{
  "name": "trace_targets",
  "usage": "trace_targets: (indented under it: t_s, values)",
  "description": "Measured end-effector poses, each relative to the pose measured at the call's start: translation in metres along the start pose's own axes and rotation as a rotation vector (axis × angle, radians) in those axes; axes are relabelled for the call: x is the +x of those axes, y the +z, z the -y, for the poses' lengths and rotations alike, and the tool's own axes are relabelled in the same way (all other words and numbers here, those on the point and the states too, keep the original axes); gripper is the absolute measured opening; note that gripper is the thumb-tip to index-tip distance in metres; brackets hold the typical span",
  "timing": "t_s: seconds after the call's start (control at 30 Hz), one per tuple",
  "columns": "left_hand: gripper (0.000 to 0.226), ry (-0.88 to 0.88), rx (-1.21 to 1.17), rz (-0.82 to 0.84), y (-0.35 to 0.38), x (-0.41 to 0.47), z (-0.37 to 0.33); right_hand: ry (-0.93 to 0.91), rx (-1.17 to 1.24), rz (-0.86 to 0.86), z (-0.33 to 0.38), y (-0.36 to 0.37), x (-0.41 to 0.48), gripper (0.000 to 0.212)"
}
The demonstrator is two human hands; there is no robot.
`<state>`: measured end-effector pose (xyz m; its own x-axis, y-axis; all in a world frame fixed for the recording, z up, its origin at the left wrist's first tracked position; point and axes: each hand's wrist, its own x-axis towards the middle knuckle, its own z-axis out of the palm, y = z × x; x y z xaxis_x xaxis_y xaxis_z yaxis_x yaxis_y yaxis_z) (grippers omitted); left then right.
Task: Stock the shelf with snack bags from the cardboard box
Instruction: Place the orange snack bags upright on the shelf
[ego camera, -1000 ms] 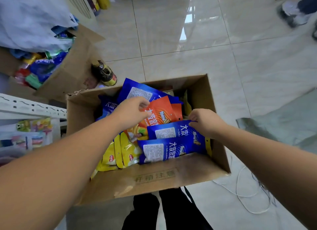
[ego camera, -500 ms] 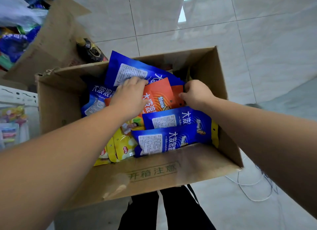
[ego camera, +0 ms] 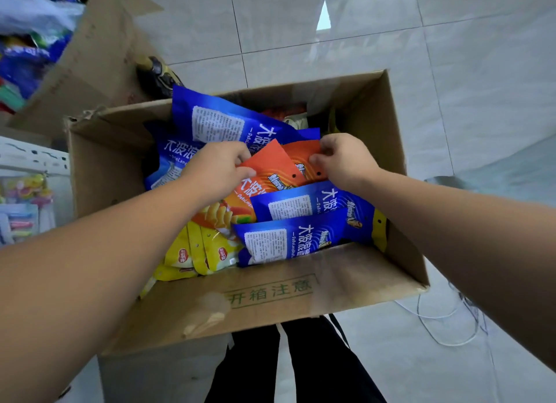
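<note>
**Both hands on the orange bags in the box**

Head view. We look down into an open box (ego camera: 270, 297) that stands on a tiled floor (ego camera: 391, 41). Its near flap folds toward us and bears green printed characters. Every snack bag we see lies inside this box.

Our left hand (ego camera: 216, 167) reaches in from the lower left. Its thumb and fingers pinch the top edge of the front orange bag (ego camera: 267, 177), which lies near the middle of the box. Our right hand (ego camera: 346, 161) comes in from the right, with its fingers curled over the top corner of the rear orange bag (ego camera: 301, 154) and the thumb pressed against its face. The two orange bags overlap, the rear one tucked just behind the front one.

A far blue bag (ego camera: 222, 122) leans on the far wall, and its upper corner rises above the rim. Two near blue bags (ego camera: 288, 243) lie stacked at the near right and cover the lower part of the front orange bag. Yellow bags (ego camera: 195, 252) stand on edge at the near left, beneath our left forearm.

To the left we see the white perforated rail of the shelf (ego camera: 33, 154), with small coloured packets (ego camera: 24, 204) below it. A second box (ego camera: 99, 50) sits beyond, at the upper left. Between the two boxes lies a dark object (ego camera: 156, 74), too blurred to name. A white cable (ego camera: 436, 315) trails over the floor at the lower right. Dark trousers (ego camera: 285, 360) show below the near flap.
</note>
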<state>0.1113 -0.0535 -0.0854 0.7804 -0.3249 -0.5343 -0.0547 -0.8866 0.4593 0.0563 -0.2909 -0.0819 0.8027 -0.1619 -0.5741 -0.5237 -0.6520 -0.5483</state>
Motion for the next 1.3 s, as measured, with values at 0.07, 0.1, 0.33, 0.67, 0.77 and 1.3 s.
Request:
trace_targets:
  t_s: [0.07,0.1,0.33,0.67,0.77,1.3]
  values:
    - [0.013,-0.020,-0.053,-0.003,-0.013,-0.010,0.003,-0.081,-0.024,-0.030,0.009,-0.010,-0.006,0.016]
    - [0.012,-0.030,-0.093,-0.014,-0.021,-0.016,0.004,-0.120,-0.049,-0.043,0.015,-0.016,-0.009,0.014]
    - [0.012,-0.065,-0.334,-0.153,-0.092,-0.069,0.001,-0.392,-0.310,-0.020,0.091,-0.085,-0.036,0.022]
    - [0.020,-0.122,-0.597,-0.511,-0.245,-0.207,-0.030,-0.741,-0.606,0.026,0.277,-0.216,-0.101,0.022]
    - [0.014,-0.172,-0.682,-0.631,-0.290,-0.263,-0.028,-0.847,-0.649,0.041,0.343,-0.238,-0.125,0.018]
    - [0.021,-0.425,-0.855,-1.353,-0.329,-0.651,0.018,-1.452,-0.883,0.148,0.597,-0.137,-0.370,0.014]
